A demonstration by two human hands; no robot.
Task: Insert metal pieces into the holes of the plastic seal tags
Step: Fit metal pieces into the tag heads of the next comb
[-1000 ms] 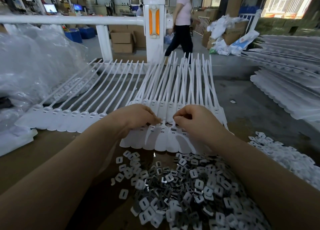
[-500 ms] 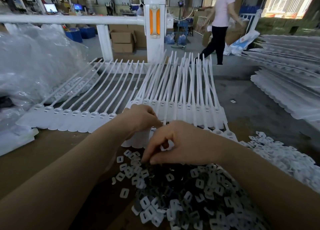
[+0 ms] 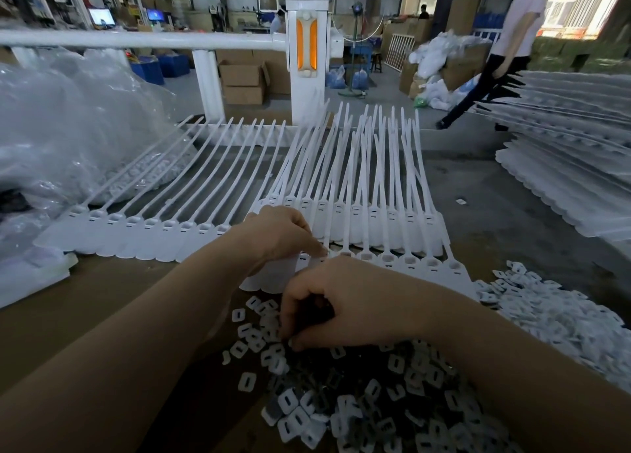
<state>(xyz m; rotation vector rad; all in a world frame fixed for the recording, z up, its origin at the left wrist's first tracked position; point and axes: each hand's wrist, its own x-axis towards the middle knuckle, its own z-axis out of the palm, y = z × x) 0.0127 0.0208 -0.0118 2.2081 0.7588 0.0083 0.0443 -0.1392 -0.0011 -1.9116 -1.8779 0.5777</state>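
Observation:
A strip of white plastic seal tags (image 3: pixel 409 261) lies in front of me, its long tails pointing away. My left hand (image 3: pixel 283 234) grips the strip's left end, with curled fingertips on a tag head. My right hand (image 3: pixel 348 302) is curled over the near pile of small metal pieces and white plastic pieces (image 3: pixel 358 401). Its thumb and fingers pinch into the pile's left edge, and the palm hides what they hold. Another tag strip (image 3: pixel 136 234) lies to the left. A stack of strips (image 3: pixel 375 220) lies behind my hands.
Clear plastic bags (image 3: pixel 68 138) are heaped at the left and stacked tag strips (image 3: pixel 563 165) at the right. A second heap of white pieces (image 3: pixel 553 319) lies right of my arm. A white railing post (image 3: pixel 307 53) stands behind the table. A person (image 3: pixel 505 53) walks at the back right.
My right hand left the tag heads and came down to the pile of pieces, its fingers curling in. My left hand stayed on the strip. The person behind walked to the right.

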